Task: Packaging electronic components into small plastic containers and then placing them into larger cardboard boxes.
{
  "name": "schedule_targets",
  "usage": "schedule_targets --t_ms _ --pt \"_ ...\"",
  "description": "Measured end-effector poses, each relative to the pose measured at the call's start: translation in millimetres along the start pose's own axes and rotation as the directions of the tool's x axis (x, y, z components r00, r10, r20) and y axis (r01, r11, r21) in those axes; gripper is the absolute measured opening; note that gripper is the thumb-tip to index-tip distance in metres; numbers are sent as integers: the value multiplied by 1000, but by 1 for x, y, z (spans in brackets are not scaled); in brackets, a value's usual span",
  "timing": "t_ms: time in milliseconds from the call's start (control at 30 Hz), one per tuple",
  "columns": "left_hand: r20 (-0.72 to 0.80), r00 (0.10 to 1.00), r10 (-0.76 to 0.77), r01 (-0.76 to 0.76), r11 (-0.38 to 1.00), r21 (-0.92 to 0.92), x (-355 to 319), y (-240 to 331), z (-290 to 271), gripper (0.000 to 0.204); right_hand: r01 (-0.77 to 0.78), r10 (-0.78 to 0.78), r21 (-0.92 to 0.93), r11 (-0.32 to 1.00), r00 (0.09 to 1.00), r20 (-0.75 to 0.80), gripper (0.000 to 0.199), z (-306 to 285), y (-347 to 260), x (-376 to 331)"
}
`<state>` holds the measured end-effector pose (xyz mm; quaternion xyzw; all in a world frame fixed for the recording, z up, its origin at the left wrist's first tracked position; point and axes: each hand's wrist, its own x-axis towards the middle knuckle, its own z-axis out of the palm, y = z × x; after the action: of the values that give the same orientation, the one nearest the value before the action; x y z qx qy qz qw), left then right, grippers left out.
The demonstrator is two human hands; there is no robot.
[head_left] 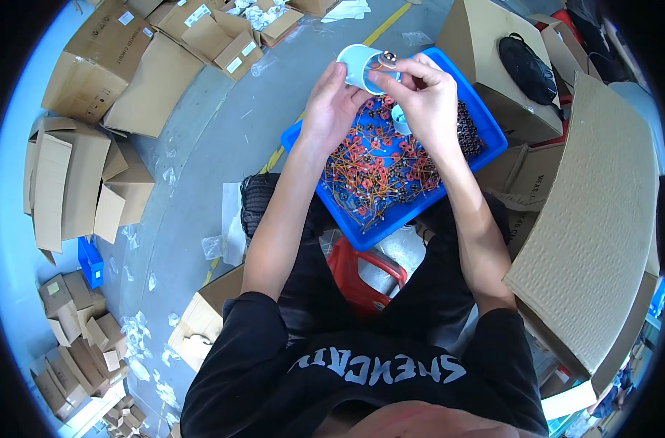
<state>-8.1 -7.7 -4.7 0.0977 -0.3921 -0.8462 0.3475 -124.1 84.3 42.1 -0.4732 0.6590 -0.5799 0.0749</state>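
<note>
A pale blue cup (pixel 356 64) is tilted in my left hand (pixel 327 109), whose fingers wrap its side, above the far part of a blue tray (pixel 380 237). At the cup's mouth my right hand (pixel 429 102) is closed in a pinch on a small dark round part with a thin wire (pixel 388 58). Below lie many small red parts with orange wires (pixel 365 157) inside the tray, and dark round parts (pixel 467 131) gather along its right side. A second small pale blue cup (pixel 400 119) sits among them, partly hidden by my right hand.
The tray rests over my knees, with a red stool (pixel 347 270) below. Close on my right stands a large cardboard box with a raised flap (pixel 588 212). A black bag (pixel 528 69) lies on another box. Opened cartons (pixel 91 175) and plastic scraps (pixel 135 332) line the left.
</note>
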Motion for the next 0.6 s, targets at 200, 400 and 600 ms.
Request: schedule_targets --t_ms 200,400,600 --pt "-29 995 92 -90 995 52 2 -2 -2 45 12 -16 79 997 999 41 28 -2 1 0" --pt "-19 997 77 -75 994 73 2 0 -4 45 30 -36 94 995 997 62 29 -5 1 0" --pt "-43 999 30 -28 999 45 3 -1 -9 44 74 -79 81 994 995 58 26 -7 -6 1"
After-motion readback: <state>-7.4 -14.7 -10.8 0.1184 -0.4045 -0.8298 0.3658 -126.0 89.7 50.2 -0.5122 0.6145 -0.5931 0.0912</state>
